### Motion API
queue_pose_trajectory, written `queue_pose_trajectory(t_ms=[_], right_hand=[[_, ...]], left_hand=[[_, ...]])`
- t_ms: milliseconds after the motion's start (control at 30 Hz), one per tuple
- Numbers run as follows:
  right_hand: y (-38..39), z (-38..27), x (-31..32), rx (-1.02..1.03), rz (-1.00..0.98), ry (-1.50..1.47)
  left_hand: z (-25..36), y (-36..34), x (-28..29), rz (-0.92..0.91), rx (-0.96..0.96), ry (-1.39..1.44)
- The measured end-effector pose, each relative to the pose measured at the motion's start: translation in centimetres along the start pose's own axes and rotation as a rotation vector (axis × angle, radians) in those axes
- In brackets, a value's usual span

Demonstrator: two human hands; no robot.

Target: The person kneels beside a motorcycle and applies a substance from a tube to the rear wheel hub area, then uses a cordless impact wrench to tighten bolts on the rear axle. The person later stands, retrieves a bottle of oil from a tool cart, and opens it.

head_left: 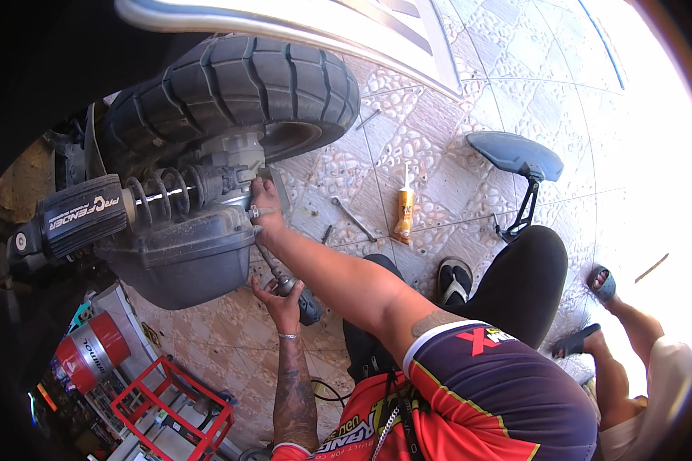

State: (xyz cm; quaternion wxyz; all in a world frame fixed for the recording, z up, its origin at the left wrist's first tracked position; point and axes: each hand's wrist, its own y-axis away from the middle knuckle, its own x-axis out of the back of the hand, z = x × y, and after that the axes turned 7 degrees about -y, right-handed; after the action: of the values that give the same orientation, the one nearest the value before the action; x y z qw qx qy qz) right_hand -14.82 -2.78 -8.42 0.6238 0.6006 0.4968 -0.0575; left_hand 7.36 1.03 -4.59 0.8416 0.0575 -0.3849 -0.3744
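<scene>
A scooter's rear end fills the left side, with a knobby tyre (231, 84), a coil-spring shock absorber (158, 196) and a black plastic housing (181, 250). My left hand (283, 303) is closed around the front of a power wrench (309, 309), below the housing. From the wrench a long thin extension bar (269, 260) points up toward my right forearm. My right hand (265, 201) reaches in between the housing and the wheel, beside the lower shock mount. Its fingers are mostly hidden, so its grip cannot be told.
On the tiled floor lie a wrench (354, 220), an orange tube (404, 211) with a nozzle and a black mudguard (519, 157) on a bracket. A red-framed rack (173, 407) stands lower left. At right, another person's sandalled feet (603, 284) show.
</scene>
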Motion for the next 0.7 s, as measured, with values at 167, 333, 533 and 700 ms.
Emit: queue_pose_trajectory(t_ms=[167, 333, 533, 700], right_hand=[[0.4, -1.2, -0.6, -0.135, 0.025, -0.052], [0.5, -1.5, -0.9, -0.183, -0.041, -0.283], [0.9, -2.2, -0.7, -0.077, -0.001, -0.094], [1.9, -1.9, -1.0, -0.058, -0.031, -0.097]], left_hand=[[0.2, 0.0, 0.0, -0.005, -0.001, 0.012], [0.1, 0.0, -0.1, 0.004, -0.005, 0.013], [-0.2, -0.1, -0.1, 0.004, -0.003, -0.002], [-0.4, -0.1, -0.1, 0.01, -0.017, -0.006]])
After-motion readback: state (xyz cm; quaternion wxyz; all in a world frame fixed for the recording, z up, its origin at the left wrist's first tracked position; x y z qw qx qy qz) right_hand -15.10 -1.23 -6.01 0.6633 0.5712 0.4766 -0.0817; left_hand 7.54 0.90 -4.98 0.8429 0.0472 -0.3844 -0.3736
